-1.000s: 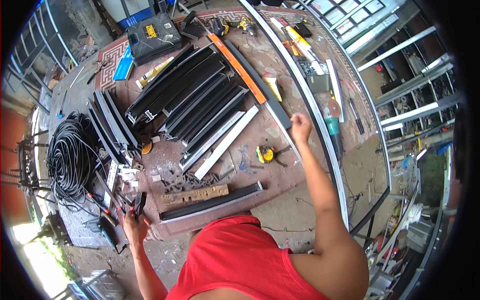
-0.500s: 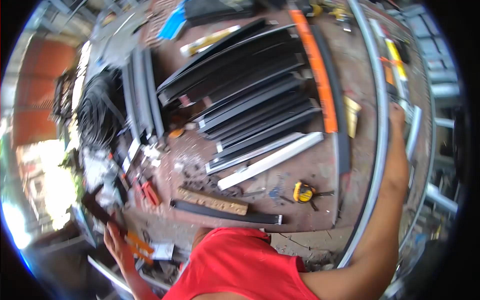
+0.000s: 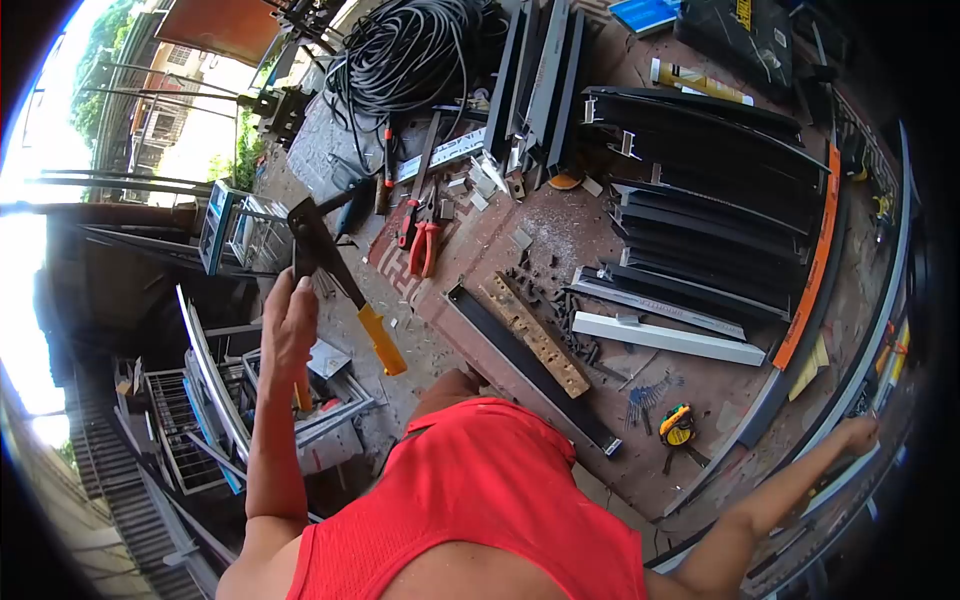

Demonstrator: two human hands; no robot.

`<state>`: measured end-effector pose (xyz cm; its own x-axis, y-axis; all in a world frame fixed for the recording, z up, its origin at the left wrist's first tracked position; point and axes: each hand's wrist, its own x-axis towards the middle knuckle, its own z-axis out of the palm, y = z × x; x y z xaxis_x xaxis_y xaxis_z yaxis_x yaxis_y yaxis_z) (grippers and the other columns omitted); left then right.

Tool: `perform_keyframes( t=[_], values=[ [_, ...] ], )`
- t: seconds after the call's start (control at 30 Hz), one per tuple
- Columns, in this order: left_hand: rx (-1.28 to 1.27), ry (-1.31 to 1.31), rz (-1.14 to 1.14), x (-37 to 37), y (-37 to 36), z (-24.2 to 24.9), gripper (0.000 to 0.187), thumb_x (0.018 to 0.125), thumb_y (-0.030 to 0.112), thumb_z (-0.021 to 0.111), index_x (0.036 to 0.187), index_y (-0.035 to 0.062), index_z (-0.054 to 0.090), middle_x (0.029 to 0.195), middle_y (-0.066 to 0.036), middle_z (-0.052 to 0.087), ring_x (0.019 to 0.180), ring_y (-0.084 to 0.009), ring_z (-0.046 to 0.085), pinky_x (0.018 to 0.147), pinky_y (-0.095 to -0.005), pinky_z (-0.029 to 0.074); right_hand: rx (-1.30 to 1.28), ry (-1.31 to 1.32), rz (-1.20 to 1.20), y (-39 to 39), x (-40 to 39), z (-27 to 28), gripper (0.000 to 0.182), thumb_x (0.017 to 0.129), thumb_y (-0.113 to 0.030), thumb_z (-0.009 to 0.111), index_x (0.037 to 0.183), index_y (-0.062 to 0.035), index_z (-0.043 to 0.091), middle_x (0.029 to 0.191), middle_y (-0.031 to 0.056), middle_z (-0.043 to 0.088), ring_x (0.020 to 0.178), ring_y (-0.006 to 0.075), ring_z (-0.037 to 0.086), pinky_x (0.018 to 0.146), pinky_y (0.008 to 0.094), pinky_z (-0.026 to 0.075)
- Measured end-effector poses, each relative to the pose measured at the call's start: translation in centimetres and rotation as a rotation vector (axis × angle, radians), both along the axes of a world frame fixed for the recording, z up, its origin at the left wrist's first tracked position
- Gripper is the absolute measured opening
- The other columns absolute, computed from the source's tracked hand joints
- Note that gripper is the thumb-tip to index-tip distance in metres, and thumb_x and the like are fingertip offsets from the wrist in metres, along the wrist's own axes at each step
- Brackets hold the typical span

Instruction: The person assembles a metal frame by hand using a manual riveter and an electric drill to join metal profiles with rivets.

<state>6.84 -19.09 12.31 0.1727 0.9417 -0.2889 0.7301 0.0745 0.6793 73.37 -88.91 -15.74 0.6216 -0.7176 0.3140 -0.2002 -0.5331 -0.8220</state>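
My left hand [image 3: 287, 318] is closed around the upper end of a two-handled tool [image 3: 335, 265] with dark metal arms and orange grips, held left of the table. One orange grip points down to the right; part of the other shows behind my wrist. My right hand [image 3: 858, 433] is closed at the far right, over long metal strips beside a long grey metal bar [image 3: 893, 270]; what its fingers hold is hidden. Nearest the tool on the table are red-handled pliers [image 3: 424, 245].
On the table [image 3: 585, 232] lie black metal profiles [image 3: 705, 205], a white profile [image 3: 665, 339], an orange level [image 3: 808, 260], a drilled wooden block [image 3: 535, 335], a black bar [image 3: 530, 365] and a yellow tape measure [image 3: 677, 426]. Coiled black cable [image 3: 405, 60] sits at the back; metal frames [image 3: 185, 425] stand left.
The view has swung left, shifting the table to the right. My left hand has risen with the tool. My right hand has come back nearer along the right side.
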Motion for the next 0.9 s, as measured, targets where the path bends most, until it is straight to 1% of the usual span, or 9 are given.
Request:
perform_keyframes(
  t=[0.03, 0.1, 0.17, 0.27, 0.3, 0.43, 0.57, 0.83, 0.9],
  values=[
    [-0.110, -0.083, 0.089, -0.8, 0.0, -1.5, 0.030, 0.107, 0.039, 0.056, 0.107, 0.0091, 0.061, 0.071, 0.009, 0.041, 0.056, -0.0019, 0.036, 0.047, -0.0209, 0.029, 0.253, -0.279, 0.203, 4.7, -1.2, -0.9, 0.030, 0.091, -0.017, 0.057, 0.097, 0.0059, 0.076, 0.091, 0.0173, 0.077, 0.091, 0.0283, 0.075, 0.084, 0.0397, 0.057],
    [-0.373, -0.298, 0.042, -3.1, -0.4, -4.1, 0.031, 0.107, 0.042, 0.057, 0.098, 0.0123, 0.056, 0.070, 0.010, 0.038, 0.051, -0.0005, 0.032, 0.043, -0.0195, 0.025, 0.497, -0.293, 0.730, 21.1, -11.3, 2.3, 0.020, 0.099, -0.010, 0.059, 0.110, 0.0042, 0.068, 0.110, 0.0157, 0.074, 0.106, 0.0233, 0.070, 0.096, 0.0330, 0.055],
    [-0.604, -0.491, 0.015, -3.7, -2.3, -5.2, 0.031, 0.107, 0.042, 0.057, 0.096, 0.0136, 0.053, 0.069, 0.010, 0.035, 0.051, 0.0000, 0.028, 0.044, -0.0202, 0.021, 0.797, -0.061, 1.040, 37.9, -25.4, 8.2, 0.021, 0.106, -0.012, 0.056, 0.119, 0.0035, 0.062, 0.113, 0.0141, 0.067, 0.102, 0.0255, 0.070, 0.098, 0.0360, 0.057],
    [-0.773, -0.638, -0.080, -3.4, -5.1, -5.2, 0.031, 0.107, 0.042, 0.057, 0.097, 0.0135, 0.054, 0.068, 0.010, 0.034, 0.052, -0.0007, 0.027, 0.045, -0.0205, 0.020, 1.139, 0.179, 1.556, 49.9, -41.7, 13.8, 0.013, 0.107, -0.009, 0.055, 0.115, -0.0019, 0.061, 0.108, 0.0118, 0.067, 0.097, 0.0242, 0.073, 0.092, 0.0366, 0.060],
    [-0.795, -0.656, -0.113, -3.5, -5.6, -5.3, 0.031, 0.108, 0.042, 0.056, 0.097, 0.0134, 0.054, 0.068, 0.010, 0.033, 0.052, -0.0009, 0.026, 0.045, -0.0207, 0.020, 1.276, 0.157, 1.603, 52.4, -45.1, 15.6, 0.012, 0.106, -0.007, 0.056, 0.116, -0.0021, 0.060, 0.108, 0.0120, 0.069, 0.099, 0.0252, 0.074, 0.090, 0.0361, 0.061],
    [-0.810, -0.743, -0.243, -5.5, -5.8, -5.4, 0.033, 0.106, 0.045, 0.059, 0.097, 0.0130, 0.054, 0.069, 0.010, 0.035, 0.054, -0.0016, 0.027, 0.047, -0.0215, 0.020, 1.430, 0.150, 1.693, 56.7, -51.5, 20.5, 0.011, 0.105, -0.003, 0.056, 0.115, 0.0003, 0.057, 0.109, 0.0128, 0.071, 0.103, 0.0219, 0.072, 0.090, 0.0326, 0.060],
    [-0.814, -0.773, -0.258, -7.5, -5.1, -5.4, 0.033, 0.105, 0.045, 0.061, 0.096, 0.0134, 0.054, 0.069, 0.010, 0.036, 0.054, -0.0018, 0.028, 0.047, -0.0216, 0.020, 1.322, 0.152, 1.699, 56.7, -53.5, 21.6, 0.012, 0.106, -0.005, 0.055, 0.117, -0.0021, 0.057, 0.107, 0.0136, 0.071, 0.105, 0.0279, 0.073, 0.091, 0.0383, 0.063],
    [-0.888, -0.765, -0.319, -9.4, -2.5, -6.8, 0.035, 0.104, 0.046, 0.062, 0.095, 0.0134, 0.055, 0.067, 0.010, 0.036, 0.054, -0.0021, 0.028, 0.047, -0.0225, 0.021, 1.067, 0.054, 1.755, 58.0, -55.6, 20.2, 0.009, 0.106, -0.004, 0.054, 0.114, -0.0018, 0.058, 0.108, 0.0132, 0.070, 0.106, 0.0263, 0.073, 0.091, 0.0361, 0.063],
    [-0.875, -0.704, -0.376, -9.9, -1.5, -7.2, 0.037, 0.104, 0.047, 0.062, 0.092, 0.0129, 0.054, 0.066, 0.009, 0.037, 0.054, -0.0023, 0.030, 0.047, -0.0231, 0.022, 1.025, 0.033, 1.781, 58.5, -55.9, 19.1, 0.009, 0.105, -0.004, 0.055, 0.114, -0.0023, 0.058, 0.117, 0.0152, 0.069, 0.106, 0.0252, 0.072, 0.090, 0.0349, 0.063]
  ],
)
